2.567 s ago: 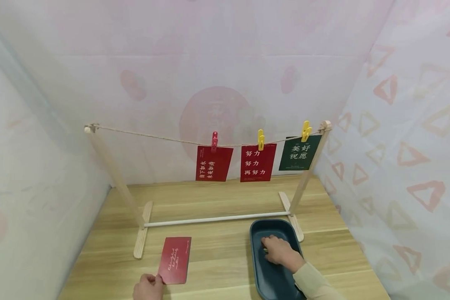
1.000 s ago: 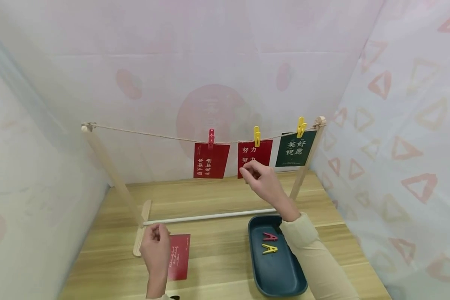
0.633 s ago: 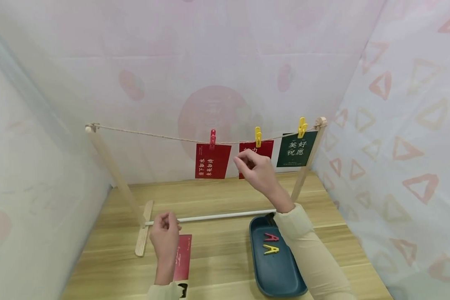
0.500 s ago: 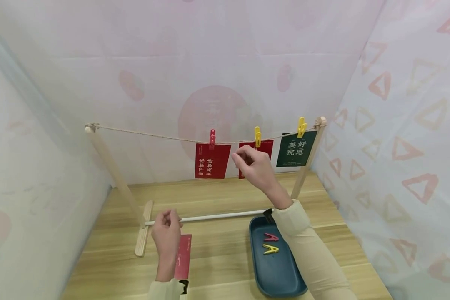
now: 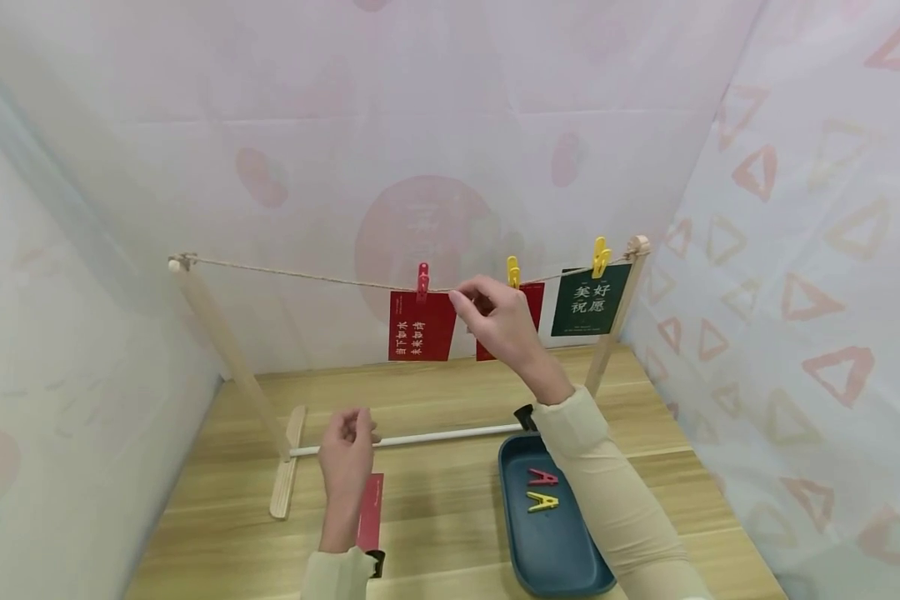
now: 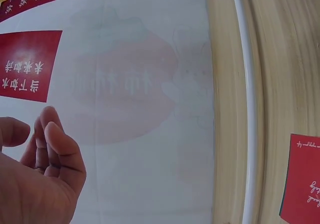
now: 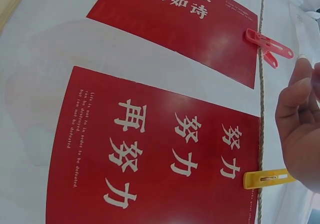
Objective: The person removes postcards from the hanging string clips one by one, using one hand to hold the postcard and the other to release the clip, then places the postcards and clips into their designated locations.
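My right hand [image 5: 501,325], fingers loosely bent and nothing seen in it, hovers at the twine [image 5: 307,277] between a red clothespin [image 5: 422,283] and a yellow clothespin [image 5: 513,271]. The red one pins a red card [image 5: 420,329]; the yellow one pins a second red card [image 7: 165,144], partly covered by my right hand in the head view. Farther right, another yellow clothespin [image 5: 601,258] holds a green card [image 5: 591,302]. My left hand [image 5: 347,450], loosely curled and bare in the left wrist view, is raised above the table. Below its wrist lies a loose red card [image 5: 371,510], partly hidden.
A dark blue tray [image 5: 551,554] stands at the right with a pink clothespin [image 5: 543,477] and a yellow clothespin [image 5: 543,502] inside. The wooden stand has a left post [image 5: 232,358], a right post [image 5: 613,337] and a white crossbar [image 5: 442,436]. Patterned cloth walls enclose the table.
My right hand has left the tray and risen to the twine, drifting left and up toward the red clothespin. My left hand has let go of the loose card and moved up and right.
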### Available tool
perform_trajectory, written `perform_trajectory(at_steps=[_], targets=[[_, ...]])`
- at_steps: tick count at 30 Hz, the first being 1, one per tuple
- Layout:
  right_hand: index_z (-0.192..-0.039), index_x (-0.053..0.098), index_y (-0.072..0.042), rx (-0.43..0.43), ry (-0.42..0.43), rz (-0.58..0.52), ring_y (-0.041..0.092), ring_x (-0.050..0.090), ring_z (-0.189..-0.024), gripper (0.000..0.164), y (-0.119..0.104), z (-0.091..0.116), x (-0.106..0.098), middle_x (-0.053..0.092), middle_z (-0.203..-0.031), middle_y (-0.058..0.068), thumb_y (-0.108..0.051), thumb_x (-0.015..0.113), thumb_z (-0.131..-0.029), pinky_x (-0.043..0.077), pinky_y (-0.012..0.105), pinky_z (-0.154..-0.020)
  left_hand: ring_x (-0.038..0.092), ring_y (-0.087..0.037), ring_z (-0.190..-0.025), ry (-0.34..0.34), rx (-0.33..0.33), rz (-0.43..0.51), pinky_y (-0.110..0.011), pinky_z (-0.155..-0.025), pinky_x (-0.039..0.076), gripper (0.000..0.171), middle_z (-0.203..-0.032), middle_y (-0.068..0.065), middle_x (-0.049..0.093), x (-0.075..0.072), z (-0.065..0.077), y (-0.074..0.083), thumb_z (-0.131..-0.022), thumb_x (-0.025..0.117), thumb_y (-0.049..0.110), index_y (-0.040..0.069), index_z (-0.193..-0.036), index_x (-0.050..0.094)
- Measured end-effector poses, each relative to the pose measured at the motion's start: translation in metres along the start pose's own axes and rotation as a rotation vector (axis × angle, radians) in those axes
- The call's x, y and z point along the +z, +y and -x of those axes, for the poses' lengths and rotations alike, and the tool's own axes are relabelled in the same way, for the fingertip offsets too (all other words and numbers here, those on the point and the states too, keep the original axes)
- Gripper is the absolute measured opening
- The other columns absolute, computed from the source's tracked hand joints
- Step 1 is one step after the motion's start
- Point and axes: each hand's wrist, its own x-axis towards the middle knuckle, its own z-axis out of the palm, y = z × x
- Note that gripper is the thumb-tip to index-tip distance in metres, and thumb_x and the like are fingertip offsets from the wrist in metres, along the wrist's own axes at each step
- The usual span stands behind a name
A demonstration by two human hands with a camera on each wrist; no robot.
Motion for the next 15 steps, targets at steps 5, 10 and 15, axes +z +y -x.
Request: perform_trajectory(at_steps=[5,10,15], targets=[[-0.095,0.068,-0.004,-0.018,0.02,0.012,0.012,0.052,-0.055,0.009,-0.001,-0.006,0.003,0.062,-0.072,0.007,-0.012,0.065,-0.094,0.044,0.022,-0.052,0.07,-0.016,-0.08,-0.057,0.003,-0.009,-0.02,-0.062,0.051,0.032,-0.101,-0.012,0.069,0.004,-0.004,0.005,-0.101,0.052,0.035,0.008,-0.116,0.061],[-0.096,0.069,-0.003,-0.004,0.028,0.03,0.015,0.051,-0.059,0.01,-0.003,-0.01,0.005,0.064,-0.076,0.009,-0.012,0.064,-0.095,0.043,0.022,-0.054,0.069,-0.013,-0.08,-0.089,0.009,-0.008,-0.021,-0.062,0.052,0.03,-0.104,-0.01,0.069,0.01,-0.01,0.012,-0.102,0.052,0.033,0.009,-0.118,0.06],[-0.098,0.068,-0.004,0.023,0.034,0.058,0.014,0.049,-0.064,0.011,-0.002,-0.016,0.007,0.063,-0.08,0.008,-0.012,0.063,-0.095,0.042,0.021,-0.057,0.071,-0.02,-0.088,-0.104,0.03,0.004,-0.022,-0.064,0.054,0.03,-0.11,-0.009,0.068,0.015,-0.016,0.017,-0.101,0.054,0.031,0.009,-0.121,0.059]])
